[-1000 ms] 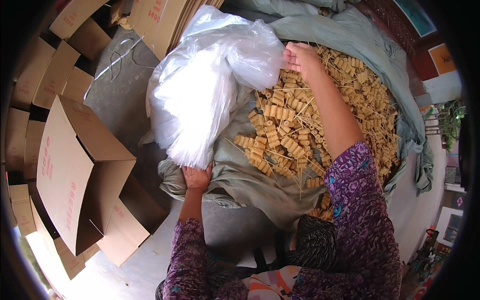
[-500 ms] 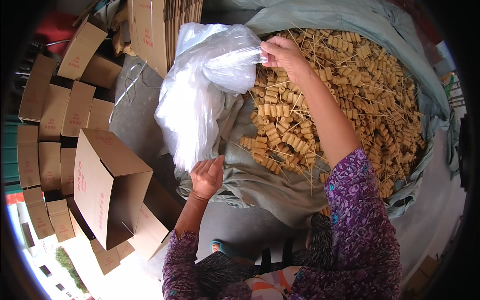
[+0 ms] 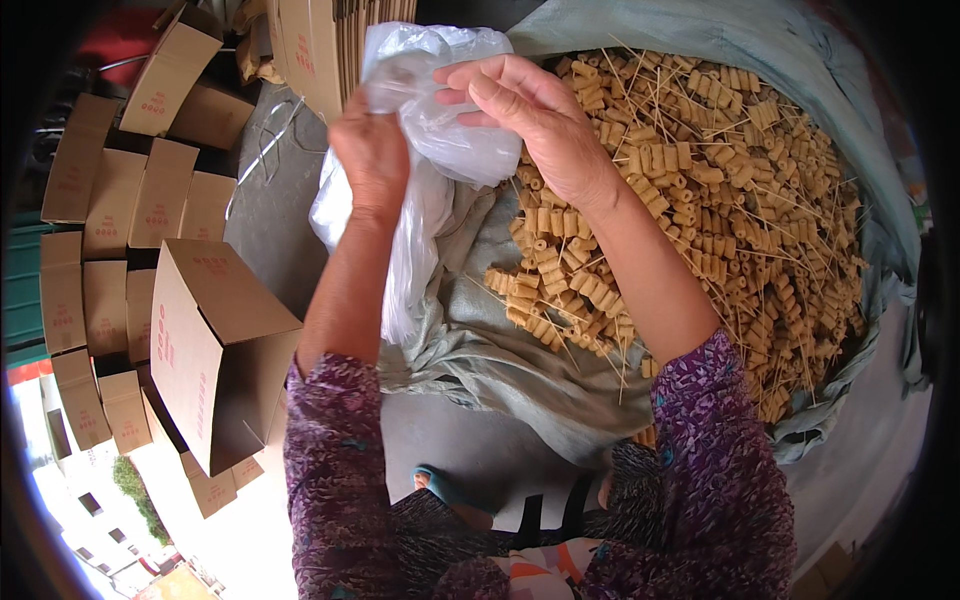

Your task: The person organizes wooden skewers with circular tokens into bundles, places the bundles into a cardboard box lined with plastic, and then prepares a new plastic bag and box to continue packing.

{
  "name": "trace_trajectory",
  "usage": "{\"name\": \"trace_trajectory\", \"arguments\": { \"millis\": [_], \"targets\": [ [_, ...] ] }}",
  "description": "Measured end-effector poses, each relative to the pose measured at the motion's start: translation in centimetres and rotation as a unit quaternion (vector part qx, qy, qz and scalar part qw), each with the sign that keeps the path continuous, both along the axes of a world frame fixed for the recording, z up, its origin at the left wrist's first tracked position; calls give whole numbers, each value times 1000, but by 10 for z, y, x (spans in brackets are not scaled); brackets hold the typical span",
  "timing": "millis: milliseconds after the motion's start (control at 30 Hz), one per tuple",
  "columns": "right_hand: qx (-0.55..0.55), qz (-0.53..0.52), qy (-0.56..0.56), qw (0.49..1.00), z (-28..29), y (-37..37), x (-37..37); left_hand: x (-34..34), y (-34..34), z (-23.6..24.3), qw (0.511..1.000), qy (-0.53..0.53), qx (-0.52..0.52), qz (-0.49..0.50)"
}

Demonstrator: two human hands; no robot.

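A bunch of clear plastic bags (image 3: 455,150) lies heaped ahead of me, its folds trailing down toward the cloth. My left hand (image 3: 372,150) is at the heap's left side, its fingers curled closed at a thin plastic bag (image 3: 395,85); motion blurs the fingertips. Over the right part of the plastic is my right hand (image 3: 540,120), fingers stretched out and apart, gripping nothing. To its right spreads a big pile of tan, ridged, spiral-like pieces on thin sticks (image 3: 700,220).
The pile sits in a grey-green cloth (image 3: 520,370). An open cardboard box (image 3: 215,340) stands at left, before rows of more boxes (image 3: 110,210). Flattened cartons (image 3: 320,45) stand stacked at the back. A white strap (image 3: 262,155) lies on the grey floor.
My left hand has moved up and forward from the lower end of the plastic to its top. The right hand has let go of the bunched plastic edge and spread its fingers.
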State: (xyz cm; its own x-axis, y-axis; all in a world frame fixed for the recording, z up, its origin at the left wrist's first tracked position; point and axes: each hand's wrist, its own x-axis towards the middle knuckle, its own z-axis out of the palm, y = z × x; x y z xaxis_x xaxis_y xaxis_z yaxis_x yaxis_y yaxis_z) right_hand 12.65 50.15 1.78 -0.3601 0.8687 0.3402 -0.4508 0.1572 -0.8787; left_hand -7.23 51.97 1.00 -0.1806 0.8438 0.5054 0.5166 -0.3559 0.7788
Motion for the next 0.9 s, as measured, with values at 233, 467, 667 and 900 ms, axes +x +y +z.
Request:
{"name": "trace_trajectory", "arguments": {
  "millis": [233,467,667,900],
  "targets": [
    [387,-194,-399,808,-45,-23,-54,-102,-23,83,939,-334,-82,19],
    [390,-77,-468,789,-76,-62,-112,-190,-133,130,935,-296,36,192],
    [411,-91,-328,846,-43,-99,-104,-154,-250,161,939,-291,40,180],
    [133,233,-244,932,-10,-159,-96,-165,-361,193,945,-291,39,141]
  ]
}}
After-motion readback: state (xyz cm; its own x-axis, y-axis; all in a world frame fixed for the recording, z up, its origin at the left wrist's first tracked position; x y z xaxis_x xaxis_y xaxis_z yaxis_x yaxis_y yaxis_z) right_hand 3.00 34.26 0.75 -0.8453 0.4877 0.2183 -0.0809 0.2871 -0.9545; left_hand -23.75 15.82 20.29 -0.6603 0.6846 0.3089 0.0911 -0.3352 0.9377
